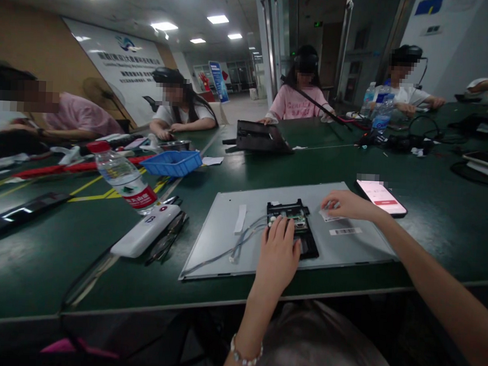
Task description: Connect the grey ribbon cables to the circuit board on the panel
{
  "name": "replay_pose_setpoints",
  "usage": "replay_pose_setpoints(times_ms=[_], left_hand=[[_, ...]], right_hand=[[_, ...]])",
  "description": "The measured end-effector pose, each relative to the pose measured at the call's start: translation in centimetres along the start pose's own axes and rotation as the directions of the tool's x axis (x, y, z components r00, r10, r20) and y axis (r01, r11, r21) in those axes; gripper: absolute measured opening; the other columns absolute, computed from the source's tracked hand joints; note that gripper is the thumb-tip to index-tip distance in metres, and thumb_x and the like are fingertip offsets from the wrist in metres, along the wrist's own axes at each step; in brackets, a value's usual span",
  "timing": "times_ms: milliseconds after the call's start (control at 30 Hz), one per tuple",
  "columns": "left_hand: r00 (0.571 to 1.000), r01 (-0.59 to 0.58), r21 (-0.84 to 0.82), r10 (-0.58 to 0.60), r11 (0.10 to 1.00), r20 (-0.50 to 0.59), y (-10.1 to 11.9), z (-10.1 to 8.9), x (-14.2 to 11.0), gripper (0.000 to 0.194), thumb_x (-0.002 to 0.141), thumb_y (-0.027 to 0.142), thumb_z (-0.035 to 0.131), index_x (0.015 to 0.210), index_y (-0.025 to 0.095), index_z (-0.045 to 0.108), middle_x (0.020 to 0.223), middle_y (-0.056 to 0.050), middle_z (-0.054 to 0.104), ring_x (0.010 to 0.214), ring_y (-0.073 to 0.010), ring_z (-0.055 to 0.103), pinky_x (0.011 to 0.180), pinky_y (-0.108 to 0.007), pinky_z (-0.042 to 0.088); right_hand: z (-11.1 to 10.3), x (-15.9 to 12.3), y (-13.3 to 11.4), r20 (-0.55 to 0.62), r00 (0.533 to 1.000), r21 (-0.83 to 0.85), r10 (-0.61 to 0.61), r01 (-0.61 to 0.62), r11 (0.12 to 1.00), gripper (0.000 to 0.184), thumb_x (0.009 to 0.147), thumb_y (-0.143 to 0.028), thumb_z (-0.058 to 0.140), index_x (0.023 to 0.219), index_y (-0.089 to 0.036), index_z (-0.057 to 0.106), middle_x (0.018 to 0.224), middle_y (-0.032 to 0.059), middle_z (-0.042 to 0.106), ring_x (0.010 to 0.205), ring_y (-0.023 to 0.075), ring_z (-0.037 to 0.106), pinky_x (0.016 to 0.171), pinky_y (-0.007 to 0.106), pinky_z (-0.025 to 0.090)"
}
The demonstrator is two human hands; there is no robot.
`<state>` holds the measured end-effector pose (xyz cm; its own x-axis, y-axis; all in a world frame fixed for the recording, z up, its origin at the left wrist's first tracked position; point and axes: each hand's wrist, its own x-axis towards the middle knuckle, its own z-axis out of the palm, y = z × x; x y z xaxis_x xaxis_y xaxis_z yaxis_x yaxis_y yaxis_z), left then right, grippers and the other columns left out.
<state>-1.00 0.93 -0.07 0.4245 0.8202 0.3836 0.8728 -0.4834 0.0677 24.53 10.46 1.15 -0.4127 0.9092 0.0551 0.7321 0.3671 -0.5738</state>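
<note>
A flat grey metal panel (222, 220), like the back of a display, lies on the green table before me. On its middle sits a black plastic frame (312, 245) with a green circuit board (301, 222) inside. My left hand (279, 249) rests on the frame's left part, fingers laid out over the board and the ends of grey cables (245, 234). To the right, my right hand (342, 204) hovers over or touches the panel beside a white label (329, 215). Its fingers are curled together around something small that I cannot make out.
Right of the panel lies a lit phone (383, 199). To the left are a white power bank (147, 232), dark-framed glasses (166, 244), a water bottle (125, 178) and a blue tray (172, 162). Several people sit around the table; one handles a black panel (262, 136).
</note>
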Motion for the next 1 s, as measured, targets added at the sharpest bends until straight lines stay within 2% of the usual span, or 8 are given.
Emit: replay_pose_setpoints(times_ms=[167, 300, 367, 467, 567, 633, 833, 1000], left_hand=[[1.0, 0.006, -0.006, -0.006, 1.0, 0.013, 0.0, 0.0, 0.0, 0.042, 0.093, 0.026, 0.04, 0.134, 0.016, 0.041, 0.139, -0.011, 0.047, 0.136, -0.0259, 0.032, 0.109, -0.049, 0.032], [1.0, 0.012, -0.006, -0.012, 1.0, 0.015, 0.0, 0.1, -0.1, 0.042, 0.093, 0.026, 0.041, 0.134, 0.016, 0.041, 0.139, -0.011, 0.047, 0.136, -0.0257, 0.033, 0.109, -0.049, 0.032], [1.0, 0.009, -0.005, -0.009, 1.0, 0.005, 0.0, 0.2, -0.1, 0.042, 0.093, 0.026, 0.041, 0.134, 0.017, 0.042, 0.139, -0.011, 0.047, 0.136, -0.0256, 0.033, 0.109, -0.049, 0.032], [1.0, 0.001, -0.005, -0.001, 1.0, -0.005, 0.0, 0.2, -0.1, 0.042, 0.093, 0.026, 0.04, 0.134, 0.017, 0.042, 0.14, -0.011, 0.046, 0.136, -0.0258, 0.033, 0.108, -0.049, 0.033], [1.0, 0.011, 0.004, -0.011, 1.0, -0.009, 0.1, 0.0, -0.1, 0.04, 0.093, 0.025, 0.04, 0.133, 0.017, 0.043, 0.139, -0.011, 0.047, 0.135, -0.0257, 0.034, 0.108, -0.051, 0.032], [1.0, 0.023, 0.01, -0.023, 1.0, -0.009, 0.2, -0.1, -0.1, 0.039, 0.093, 0.024, 0.039, 0.132, 0.019, 0.044, 0.138, -0.011, 0.049, 0.134, -0.0256, 0.035, 0.107, -0.053, 0.031], [0.998, 0.054, 0.015, -0.054, 0.998, -0.018, 0.4, -0.4, 0.1, 0.039, 0.094, 0.024, 0.037, 0.133, 0.02, 0.043, 0.136, -0.009, 0.051, 0.132, -0.0265, 0.037, 0.106, -0.055, 0.031], [0.999, 0.045, 0.013, -0.045, 0.999, -0.019, 0.3, -0.5, 0.1, 0.039, 0.093, 0.023, 0.039, 0.132, 0.02, 0.043, 0.136, -0.01, 0.051, 0.133, -0.0269, 0.036, 0.107, -0.055, 0.031]], right_hand=[[0.1, 0.0, -0.1, -0.006, 0.999, 0.049, 0.049, -0.049, 0.998, 0.009, 0.074, -0.019, 0.061, 0.08, -0.018, 0.068, 0.081, 0.0048, 0.071, 0.077, 0.0185, 0.066, 0.071, 0.029, 0.05], [0.4, -0.2, -0.2, -0.013, 0.996, 0.245, 0.09, -0.084, 0.966, 0.019, 0.078, -0.021, 0.06, 0.096, -0.018, 0.064, 0.078, 0.0045, 0.07, 0.071, 0.0167, 0.066, 0.068, 0.028, 0.052], [0.6, -0.4, -0.8, 0.027, 0.994, 0.378, 0.107, -0.109, 0.919, 0.027, 0.08, -0.022, 0.058, 0.107, -0.019, 0.062, 0.078, 0.0038, 0.07, 0.07, 0.0157, 0.066, 0.067, 0.028, 0.053], [0.9, -0.6, -2.2, 0.129, 0.983, 0.495, 0.129, -0.177, 0.851, 0.022, 0.081, -0.025, 0.058, 0.101, -0.018, 0.064, 0.079, 0.0041, 0.07, 0.073, 0.0152, 0.067, 0.07, 0.028, 0.055], [1.3, -0.9, -3.5, 0.196, 0.969, 0.542, 0.151, -0.235, 0.807, 0.016, 0.079, -0.026, 0.061, 0.091, -0.016, 0.063, 0.078, 0.0049, 0.07, 0.073, 0.0155, 0.067, 0.07, 0.028, 0.056], [1.6, -1.0, -4.0, 0.195, 0.969, 0.576, 0.154, -0.24, 0.781, 0.016, 0.078, -0.025, 0.063, 0.091, -0.016, 0.061, 0.078, 0.0053, 0.069, 0.072, 0.0158, 0.067, 0.068, 0.028, 0.056], [1.9, -0.9, -3.9, 0.14, 0.975, 0.606, 0.172, -0.222, 0.764, 0.03, 0.081, -0.025, 0.061, 0.11, -0.017, 0.062, 0.078, 0.0051, 0.068, 0.067, 0.0134, 0.065, 0.065, 0.026, 0.055], [1.8, -0.9, -3.8, 0.141, 0.972, 0.584, 0.189, -0.236, 0.777, 0.021, 0.079, -0.03, 0.063, 0.094, -0.015, 0.067, 0.084, 0.0076, 0.07, 0.074, 0.0152, 0.067, 0.068, 0.026, 0.055]])
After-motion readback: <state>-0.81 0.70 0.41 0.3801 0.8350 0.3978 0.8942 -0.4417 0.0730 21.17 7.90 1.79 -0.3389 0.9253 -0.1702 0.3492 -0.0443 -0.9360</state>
